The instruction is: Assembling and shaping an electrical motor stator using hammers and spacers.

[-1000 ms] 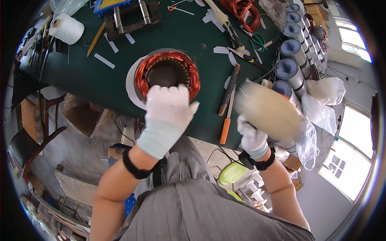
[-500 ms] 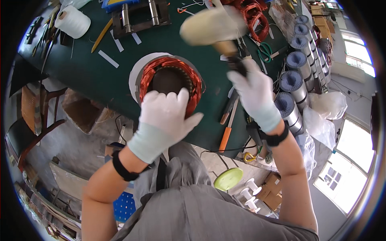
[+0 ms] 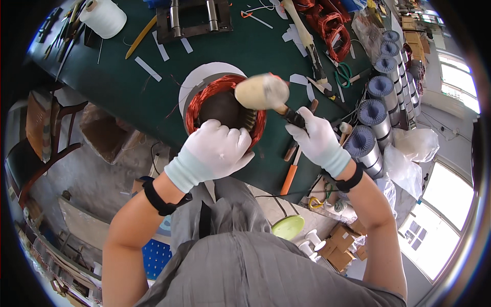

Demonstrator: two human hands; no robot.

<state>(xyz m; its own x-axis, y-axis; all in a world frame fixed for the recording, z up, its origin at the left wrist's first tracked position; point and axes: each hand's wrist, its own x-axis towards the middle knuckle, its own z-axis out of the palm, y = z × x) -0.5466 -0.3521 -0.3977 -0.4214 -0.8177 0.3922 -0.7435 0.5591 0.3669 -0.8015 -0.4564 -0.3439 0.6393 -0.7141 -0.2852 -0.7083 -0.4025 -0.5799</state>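
A motor stator [image 3: 195,105] with red copper windings round its rim stands on the green workbench, its dark hollow facing up. White-gloved, my left hand [image 3: 217,151] is closed over the near rim, its fingertips curled into the opening and hidden. My right hand [image 3: 318,142], also gloved, is wrapped round the dark handle of a mallet [image 3: 262,92]. The mallet's pale, blurred head is over the stator's far right rim; whether it touches the windings I cannot tell. White sheet material [image 3: 204,71] shows around the stator's far left side.
Finished-looking stator cores [image 3: 372,111] stand in rows along the right. Red wire coils [image 3: 330,30], green-handled scissors [image 3: 342,75] and an orange-handled tool [image 3: 289,179] lie on the bench. At the far left stand a white thread cone [image 3: 104,19] and a metal fixture [image 3: 193,21].
The mallet has come down and toward me, from beyond the stator to above its right rim. My left hand stays on the near rim, and the whole view has shifted slightly.
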